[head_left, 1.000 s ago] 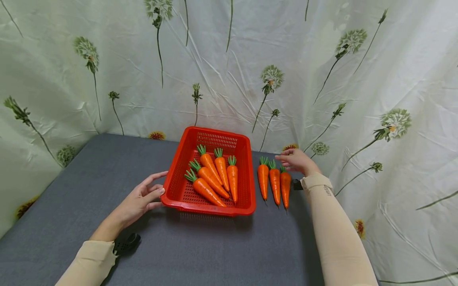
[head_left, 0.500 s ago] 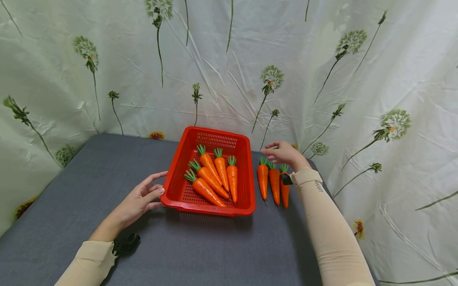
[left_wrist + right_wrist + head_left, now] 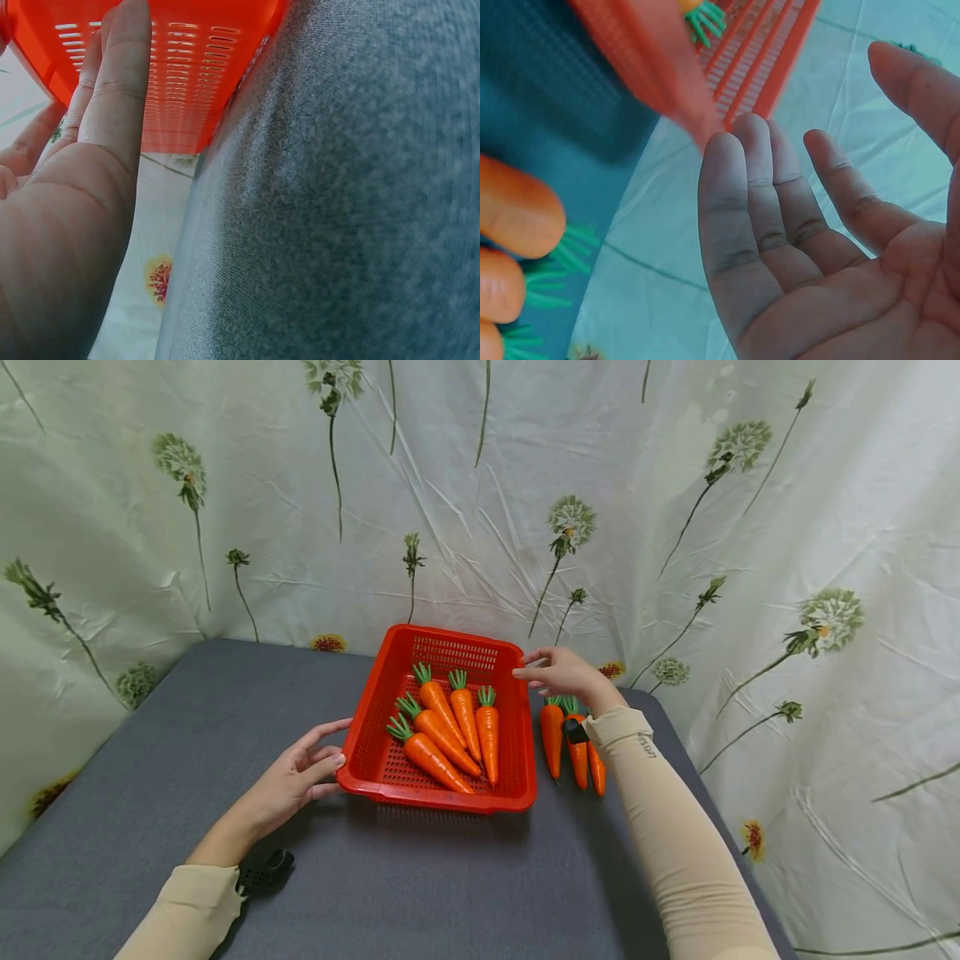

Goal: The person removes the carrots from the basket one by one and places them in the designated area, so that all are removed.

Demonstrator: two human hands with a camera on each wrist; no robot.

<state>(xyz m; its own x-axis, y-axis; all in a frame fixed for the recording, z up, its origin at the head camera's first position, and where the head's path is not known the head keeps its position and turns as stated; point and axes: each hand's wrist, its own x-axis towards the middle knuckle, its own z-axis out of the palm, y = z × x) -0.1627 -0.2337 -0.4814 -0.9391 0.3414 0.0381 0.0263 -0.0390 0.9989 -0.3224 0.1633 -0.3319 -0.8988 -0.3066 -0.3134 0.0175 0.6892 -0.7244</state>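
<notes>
A person's two hands flanked a red basket (image 3: pixel 438 795) on a grey table (image 3: pixel 375 885), seen from above. The left hand (image 3: pixel 288 785) came in low from the left, palm turned toward the basket, its fingers fairly straight and spread against the outside of the left wall, the thumb at the rim near the front corner. The right hand (image 3: pixel 566 677) reached across to the far right corner, wrist angled inward, its fingers nearly straight, the thumb set well apart, nothing held; whether its fingertips touched the rim could not be told. The basket sat between the hands, slightly turned, its right side a little nearer the person than its left. Inside it, to the right of the left hand, lay five carrots (image 3: pixel 487 735), green tops away from the person and pointed tips toward them; the two nearest the left hand slanted most, tips to the right, while the one closest to the right hand lay almost straight. Just below the right hand, outside the basket, three more carrots (image 3: pixel 551 735) lay side by side, partly hidden by hand and sleeve (image 3: pixel 675 843), tips likewise toward the person. Beyond both hands hung a pale flowered cloth (image 3: pixel 465 552).
</notes>
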